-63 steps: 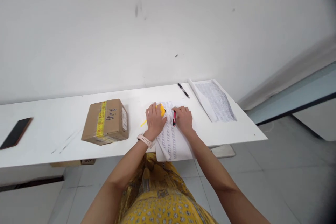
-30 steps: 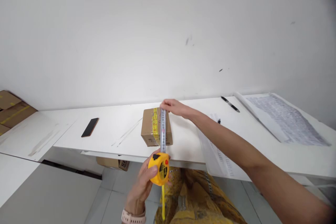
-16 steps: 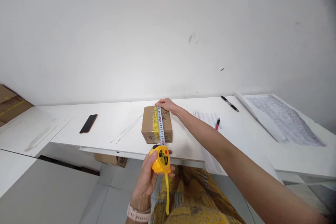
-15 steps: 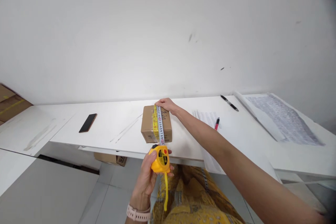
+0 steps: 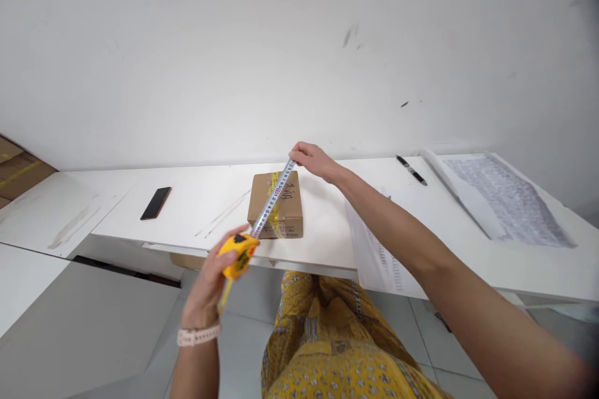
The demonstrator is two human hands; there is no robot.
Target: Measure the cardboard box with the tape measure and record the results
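A small brown cardboard box [image 5: 289,209] with yellow tape and dark handwriting on top sits near the front edge of the white table. My left hand [image 5: 213,277] is closed around a yellow tape measure [image 5: 238,255], held in front of the box at its left corner. The metal blade [image 5: 274,198] slants up from the case across the box, toward the back right. Its far end is pinched in the fingers of my right hand [image 5: 314,161], just beyond the box's back right corner. Whether the blade touches the box I cannot tell.
A dark phone [image 5: 156,203] lies to the left on the table. On the right are a printed sheet [image 5: 381,249], a black pen [image 5: 412,170] and handwritten papers [image 5: 508,199]. Stacked cartons [image 5: 21,171] stand at the far left. A white wall [image 5: 234,62] rises behind.
The case has moved left and up in my left hand, and my right hand has lifted slightly rightward. The blade has swung from nearly straight along the box to a diagonal across it.
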